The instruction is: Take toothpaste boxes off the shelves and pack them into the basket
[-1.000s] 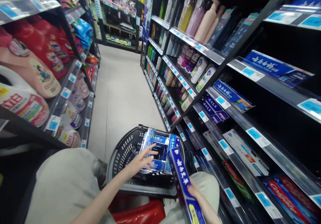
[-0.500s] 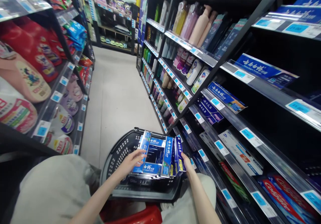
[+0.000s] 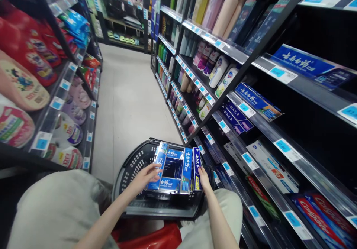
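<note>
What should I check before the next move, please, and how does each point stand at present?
1. Right hand at the purple box: ok, its fingertips are on the box.
2. Firmness of that hold: cannot tell, part of the hand's contact is hidden.
3. Left hand at the left box: ok, its fingers lie over the box.
4. Both hands clear of the boxes: not ok, each is at a box.
5. Purple box in place at the right of the blue box: ok.
6. Basket steady underneath: cannot tell, its base is hidden.
</note>
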`<action>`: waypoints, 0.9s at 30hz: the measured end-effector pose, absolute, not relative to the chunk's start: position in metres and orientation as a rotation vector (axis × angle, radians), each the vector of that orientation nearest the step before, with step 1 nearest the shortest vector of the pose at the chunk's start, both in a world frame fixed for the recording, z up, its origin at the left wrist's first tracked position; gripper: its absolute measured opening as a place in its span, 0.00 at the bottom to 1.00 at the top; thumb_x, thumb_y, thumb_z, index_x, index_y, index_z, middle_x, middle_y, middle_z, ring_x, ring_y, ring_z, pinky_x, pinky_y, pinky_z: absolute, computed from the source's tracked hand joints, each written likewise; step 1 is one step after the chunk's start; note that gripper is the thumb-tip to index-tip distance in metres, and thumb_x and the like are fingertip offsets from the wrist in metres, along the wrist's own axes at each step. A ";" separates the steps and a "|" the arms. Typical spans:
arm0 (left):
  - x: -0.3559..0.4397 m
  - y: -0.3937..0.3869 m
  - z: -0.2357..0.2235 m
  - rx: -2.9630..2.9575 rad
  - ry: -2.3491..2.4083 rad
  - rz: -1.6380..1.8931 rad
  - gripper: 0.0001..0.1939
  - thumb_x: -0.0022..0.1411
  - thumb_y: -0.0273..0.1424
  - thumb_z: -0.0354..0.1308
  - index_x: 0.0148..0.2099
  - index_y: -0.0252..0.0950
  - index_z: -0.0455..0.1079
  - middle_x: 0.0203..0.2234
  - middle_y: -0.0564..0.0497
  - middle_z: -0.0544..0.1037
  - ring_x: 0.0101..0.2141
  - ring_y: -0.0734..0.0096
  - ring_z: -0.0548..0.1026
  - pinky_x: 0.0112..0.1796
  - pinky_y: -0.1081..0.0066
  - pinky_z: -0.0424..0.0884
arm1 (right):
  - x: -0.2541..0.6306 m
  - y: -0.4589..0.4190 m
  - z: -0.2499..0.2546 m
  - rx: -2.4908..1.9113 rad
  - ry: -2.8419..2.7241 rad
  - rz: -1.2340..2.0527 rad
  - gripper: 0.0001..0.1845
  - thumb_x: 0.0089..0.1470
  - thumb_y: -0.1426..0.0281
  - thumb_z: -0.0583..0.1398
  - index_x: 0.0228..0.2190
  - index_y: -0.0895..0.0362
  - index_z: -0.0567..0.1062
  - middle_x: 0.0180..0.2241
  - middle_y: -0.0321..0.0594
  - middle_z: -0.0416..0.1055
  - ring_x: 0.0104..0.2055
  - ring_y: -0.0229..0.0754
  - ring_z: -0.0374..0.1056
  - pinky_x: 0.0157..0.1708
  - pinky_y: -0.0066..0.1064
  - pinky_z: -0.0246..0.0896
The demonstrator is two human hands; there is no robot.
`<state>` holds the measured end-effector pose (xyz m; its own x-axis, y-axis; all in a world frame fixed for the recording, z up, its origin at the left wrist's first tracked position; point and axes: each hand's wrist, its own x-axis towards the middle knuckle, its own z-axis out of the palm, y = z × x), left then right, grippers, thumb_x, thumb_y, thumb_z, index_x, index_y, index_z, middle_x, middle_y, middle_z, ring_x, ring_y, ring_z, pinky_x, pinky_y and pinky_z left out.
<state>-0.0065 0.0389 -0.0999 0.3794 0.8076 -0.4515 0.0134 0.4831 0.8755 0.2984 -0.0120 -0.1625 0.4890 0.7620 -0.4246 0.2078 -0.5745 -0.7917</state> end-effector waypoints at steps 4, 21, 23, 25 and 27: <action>-0.005 0.040 -0.098 0.932 1.087 0.588 0.36 0.37 0.55 0.64 0.43 0.35 0.68 0.36 0.45 0.77 0.32 0.61 0.77 0.37 0.63 0.73 | 0.299 -0.012 -0.169 -2.166 -0.832 1.011 0.25 0.58 0.58 0.50 0.49 0.62 0.70 0.46 0.47 0.73 0.48 0.46 0.68 0.49 0.34 0.60; 0.044 0.024 -0.114 1.604 1.110 0.537 0.17 0.59 0.35 0.49 0.48 0.35 0.69 0.43 0.44 0.76 0.45 0.61 0.73 0.50 0.63 0.67 | 0.262 -0.018 -0.135 -2.670 -1.238 0.586 0.31 0.57 0.52 0.50 0.50 0.65 0.63 0.43 0.60 0.71 0.44 0.60 0.70 0.42 0.46 0.63; 0.076 0.023 -0.122 1.734 1.180 0.455 0.21 0.61 0.31 0.45 0.54 0.30 0.64 0.51 0.40 0.71 0.51 0.61 0.69 0.55 0.63 0.62 | 0.257 -0.015 -0.132 -2.715 -1.284 0.538 0.28 0.57 0.53 0.51 0.46 0.65 0.66 0.40 0.59 0.72 0.41 0.60 0.71 0.41 0.47 0.63; 0.106 0.026 -0.131 1.807 1.266 0.359 0.25 0.62 0.29 0.44 0.60 0.25 0.57 0.56 0.35 0.66 0.57 0.56 0.62 0.58 0.59 0.55 | 0.254 -0.014 -0.130 -2.738 -1.324 0.506 0.25 0.58 0.56 0.50 0.43 0.66 0.67 0.38 0.59 0.73 0.40 0.61 0.72 0.39 0.47 0.64; 0.129 0.030 -0.140 1.814 1.310 0.302 0.28 0.61 0.28 0.44 0.62 0.22 0.52 0.57 0.31 0.63 0.58 0.52 0.60 0.58 0.56 0.53 | 0.253 -0.012 -0.129 -2.747 -1.345 0.485 0.24 0.59 0.57 0.49 0.42 0.67 0.67 0.36 0.59 0.73 0.39 0.60 0.72 0.38 0.46 0.65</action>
